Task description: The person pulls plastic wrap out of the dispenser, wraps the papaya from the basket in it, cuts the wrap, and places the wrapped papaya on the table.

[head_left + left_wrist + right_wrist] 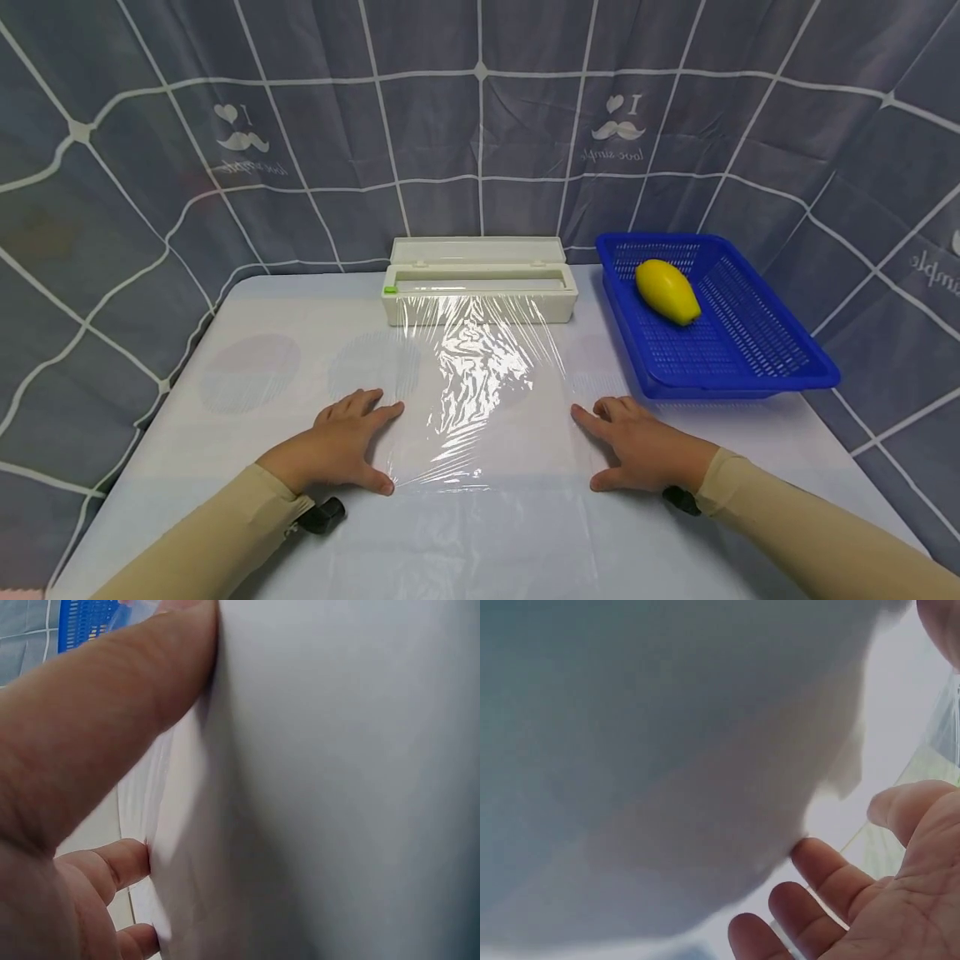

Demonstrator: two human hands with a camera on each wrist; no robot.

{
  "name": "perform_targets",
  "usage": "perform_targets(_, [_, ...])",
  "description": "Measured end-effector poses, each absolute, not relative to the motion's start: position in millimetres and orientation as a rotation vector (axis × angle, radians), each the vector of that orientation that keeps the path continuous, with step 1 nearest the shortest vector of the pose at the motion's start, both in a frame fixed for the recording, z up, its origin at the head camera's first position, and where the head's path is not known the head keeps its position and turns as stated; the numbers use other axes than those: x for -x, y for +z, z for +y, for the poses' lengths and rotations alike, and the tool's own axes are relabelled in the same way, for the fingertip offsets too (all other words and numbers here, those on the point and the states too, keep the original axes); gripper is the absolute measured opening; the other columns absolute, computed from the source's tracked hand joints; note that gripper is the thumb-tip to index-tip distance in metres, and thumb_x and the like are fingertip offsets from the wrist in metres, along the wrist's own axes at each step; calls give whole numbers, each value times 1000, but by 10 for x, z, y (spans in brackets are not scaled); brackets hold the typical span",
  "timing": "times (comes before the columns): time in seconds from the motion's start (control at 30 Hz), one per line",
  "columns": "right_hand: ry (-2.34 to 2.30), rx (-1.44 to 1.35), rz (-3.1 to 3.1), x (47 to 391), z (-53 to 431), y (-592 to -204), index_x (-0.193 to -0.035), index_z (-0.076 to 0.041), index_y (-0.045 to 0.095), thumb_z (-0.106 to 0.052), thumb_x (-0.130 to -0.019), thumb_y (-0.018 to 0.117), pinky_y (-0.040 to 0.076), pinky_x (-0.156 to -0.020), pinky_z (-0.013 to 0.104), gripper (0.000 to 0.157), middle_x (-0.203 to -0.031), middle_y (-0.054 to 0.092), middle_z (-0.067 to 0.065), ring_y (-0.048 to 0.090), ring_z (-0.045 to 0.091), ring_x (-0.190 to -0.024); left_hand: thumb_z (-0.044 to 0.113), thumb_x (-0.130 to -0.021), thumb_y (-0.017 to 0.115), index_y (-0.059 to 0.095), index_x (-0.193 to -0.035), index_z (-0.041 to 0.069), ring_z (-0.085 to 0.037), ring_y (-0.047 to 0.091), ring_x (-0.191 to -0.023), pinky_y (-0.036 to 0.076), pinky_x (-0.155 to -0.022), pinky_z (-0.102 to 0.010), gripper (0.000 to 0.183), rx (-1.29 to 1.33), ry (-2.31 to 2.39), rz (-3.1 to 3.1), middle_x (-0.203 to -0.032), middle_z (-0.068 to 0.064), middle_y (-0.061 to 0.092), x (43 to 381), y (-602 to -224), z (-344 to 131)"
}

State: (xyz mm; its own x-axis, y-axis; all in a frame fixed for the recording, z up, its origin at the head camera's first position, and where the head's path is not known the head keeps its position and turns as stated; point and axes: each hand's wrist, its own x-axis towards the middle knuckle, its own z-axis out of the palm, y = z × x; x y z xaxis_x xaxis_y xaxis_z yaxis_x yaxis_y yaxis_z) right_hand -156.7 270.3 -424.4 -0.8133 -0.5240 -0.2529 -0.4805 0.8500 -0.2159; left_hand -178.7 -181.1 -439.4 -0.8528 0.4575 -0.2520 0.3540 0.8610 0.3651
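Note:
A sheet of clear plastic wrap stretches from the white wrap dispenser toward me and lies over the white table, wrinkled and shiny in the middle. My left hand rests at the film's left edge with spread fingers. On the other side, my right hand lies by the right edge, its fingers also spread. In the left wrist view the thumb and fingertips meet the white surface. The right wrist view shows loosely extended fingers against it. The dispenser's lid stands raised at the back.
A blue plastic basket stands at the back right, holding a yellow papaya-like fruit. A small green piece sits at the dispenser's left end. Grey curtain with white grid lines hangs behind and along both sides of the table.

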Motion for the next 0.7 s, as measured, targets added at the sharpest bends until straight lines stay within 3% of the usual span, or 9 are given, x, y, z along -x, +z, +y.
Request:
perform_targets(0.33, [-294,666,2637,1502,2760,-4043,-167,-13,30,-59,-85,82,47,-112,60,107,-150,50,21,50,39,-134,56,-65,96,41,-162,16,-57,22,-154,22,-116,-79,118,-593,451,2689,-168,-27,27,1763,-4354,-1787])
perform_targets(0.47, [-430,669,2609,1543,2765,-3745,-163,-12,40,-55,-92,77,52,-108,60,90,-148,57,18,58,36,-131,56,-65,96,41,-161,16,-57,23,-154,23,-116,-79,118,-603,451,2689,-167,-28,27,1762,-4347,-1787])
perform_targets(0.63, [-686,686,2712,1721,2872,-3287,-153,-8,54,-41,-101,71,60,-95,48,64,-135,69,13,67,28,-117,56,-65,96,41,-161,15,-56,25,-153,25,-115,-79,117,-616,450,2695,-166,-27,28,1765,-4350,-1795])
perform_targets(0.7, [-734,617,2804,1834,2947,-3135,-152,-6,54,-37,-102,70,58,-97,49,61,-137,67,15,66,29,-118,56,-66,96,41,-161,16,-56,24,-153,25,-115,-79,117,-616,449,2694,-166,-27,28,1768,-4358,-1797])
